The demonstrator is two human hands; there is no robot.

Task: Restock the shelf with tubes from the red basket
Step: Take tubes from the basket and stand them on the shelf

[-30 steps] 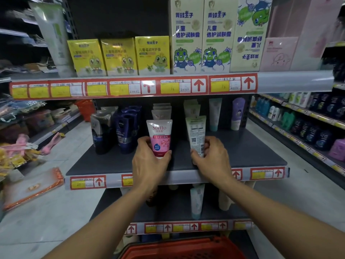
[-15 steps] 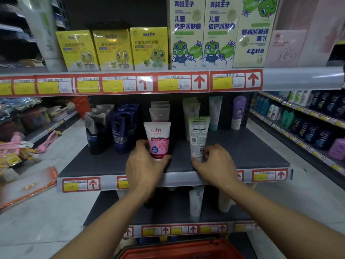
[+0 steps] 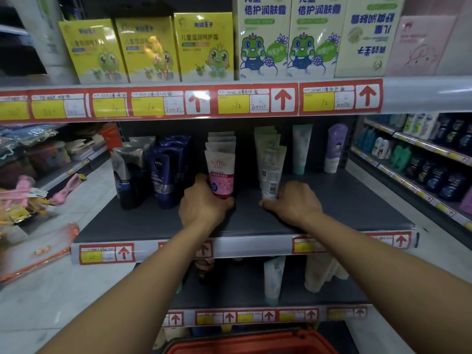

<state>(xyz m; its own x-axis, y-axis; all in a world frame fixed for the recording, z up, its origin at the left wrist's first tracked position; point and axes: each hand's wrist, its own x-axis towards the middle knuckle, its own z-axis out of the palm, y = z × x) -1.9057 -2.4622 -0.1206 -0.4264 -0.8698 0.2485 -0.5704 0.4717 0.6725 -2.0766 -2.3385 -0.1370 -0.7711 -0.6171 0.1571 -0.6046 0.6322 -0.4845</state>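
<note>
On the dark middle shelf (image 3: pixel 344 208), my left hand (image 3: pixel 203 204) grips the bottom of a pink and white tube (image 3: pixel 220 172), upright at the front of a row of like tubes. My right hand (image 3: pixel 296 203) holds the foot of a pale green tube (image 3: pixel 271 169), which stands with its back label towards me in front of its own row. The rim of the red basket (image 3: pixel 250 343) shows at the bottom edge, its contents hidden.
Dark blue tubes (image 3: pixel 166 172) and grey tubes (image 3: pixel 127 175) stand left of my hands. A mint tube (image 3: pixel 301 149) and a purple bottle (image 3: pixel 335 149) stand at the back right. Yellow and white boxes fill the shelf above. More tubes are on the lower shelf (image 3: pixel 255 295).
Both hands have pushed their tubes deeper onto the shelf, up against the rows behind. The view has moved closer to the shelf.
</note>
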